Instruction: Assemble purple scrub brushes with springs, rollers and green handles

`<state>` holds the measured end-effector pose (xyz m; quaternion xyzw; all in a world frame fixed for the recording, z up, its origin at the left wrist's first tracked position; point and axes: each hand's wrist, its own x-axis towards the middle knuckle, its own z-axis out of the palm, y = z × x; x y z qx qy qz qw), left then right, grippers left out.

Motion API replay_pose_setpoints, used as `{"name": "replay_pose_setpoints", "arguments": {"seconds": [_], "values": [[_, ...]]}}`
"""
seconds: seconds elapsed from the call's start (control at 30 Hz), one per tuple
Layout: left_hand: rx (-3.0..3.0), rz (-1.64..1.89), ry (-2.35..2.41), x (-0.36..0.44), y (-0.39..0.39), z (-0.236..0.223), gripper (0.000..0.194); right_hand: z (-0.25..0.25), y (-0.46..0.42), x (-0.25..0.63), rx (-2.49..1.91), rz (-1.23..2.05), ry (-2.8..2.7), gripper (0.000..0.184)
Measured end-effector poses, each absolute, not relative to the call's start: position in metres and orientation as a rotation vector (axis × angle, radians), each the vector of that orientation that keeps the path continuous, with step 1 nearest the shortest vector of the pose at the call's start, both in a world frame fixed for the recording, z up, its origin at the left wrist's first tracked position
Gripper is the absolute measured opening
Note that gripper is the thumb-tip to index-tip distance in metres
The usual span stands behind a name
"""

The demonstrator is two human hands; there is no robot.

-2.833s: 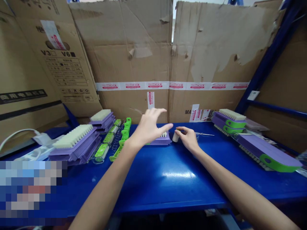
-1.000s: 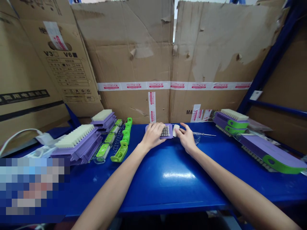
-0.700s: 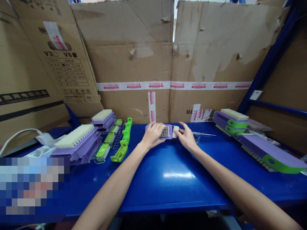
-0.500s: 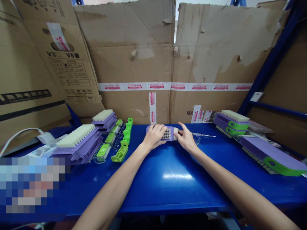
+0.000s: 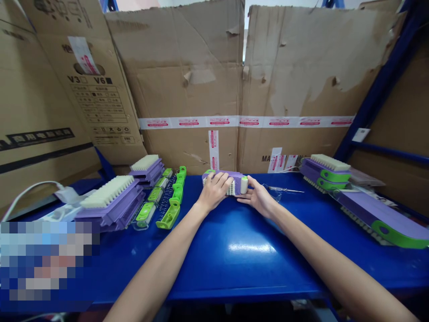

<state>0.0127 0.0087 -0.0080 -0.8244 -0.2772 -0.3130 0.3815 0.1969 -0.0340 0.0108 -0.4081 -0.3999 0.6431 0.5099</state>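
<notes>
Purple brush (image 5: 238, 184) at the far middle of the blue table (image 5: 231, 268), tilted, both hands on it.
Left hand (image 5: 216, 190) grasps the brush from above, fingers wrapped over its body; right hand (image 5: 259, 197) at the right end, fingertips at and below the white end piece (image 5: 244, 185); cannot tell whether these fingers grip or only support. Some bristles show between the hands, facing the wearer; a green end shows beyond the left hand. Just right of the right hand: thin screwdriver-like tool (image 5: 286, 189), lying flat. Left of the left hand: row of green parts (image 5: 170, 214), then springs (image 5: 163, 193), then clear-and-green pieces (image 5: 145, 213), then purple brush bodies (image 5: 109, 212), bristles up. Far right: purple-and-green brushes (image 5: 378, 210), bristles down. Behind: taped cardboard (image 5: 187, 94).
</notes>
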Motion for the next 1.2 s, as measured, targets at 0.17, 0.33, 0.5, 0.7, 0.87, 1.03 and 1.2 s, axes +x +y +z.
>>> {"name": "replay_pose_setpoints", "arguments": {"seconds": [0.17,0.33,0.5,0.7,0.87,1.03,1.2], "values": [[-2.064,-0.823,-0.657,0.0125,0.0096,-0.0132,0.031,0.0157,-0.0369,0.1969,-1.004,1.545,-0.900,0.033],[-2.115,-0.809,-0.700,0.0133,0.0068,-0.0144,0.038,0.0189,-0.0391,0.1956,-1.054,1.512,-0.874,0.031],[-2.188,-0.745,-0.785,0.0142,0.0058,-0.0147,0.037,0.0215,-0.0400,0.1958,-1.068,1.508,-0.856,0.031],[-2.179,-0.800,-0.750,0.0127,0.0079,-0.0161,0.034,0.0168,-0.0361,0.1965,-1.025,1.517,-0.861,0.029],[-2.169,-0.798,-0.737,0.0129,0.0084,-0.0169,0.035,0.0165,-0.0394,0.1953,-1.030,1.488,-0.852,0.028],[-2.173,-0.787,-0.754,0.0143,0.0075,-0.0173,0.036,0.0191,-0.0438,0.1938,-1.052,1.462,-0.833,0.027],[-2.165,-0.728,-0.780,0.0188,0.0049,-0.0157,0.035,0.0188,-0.0425,0.1913,-1.116,1.434,-0.861,0.030]]}}
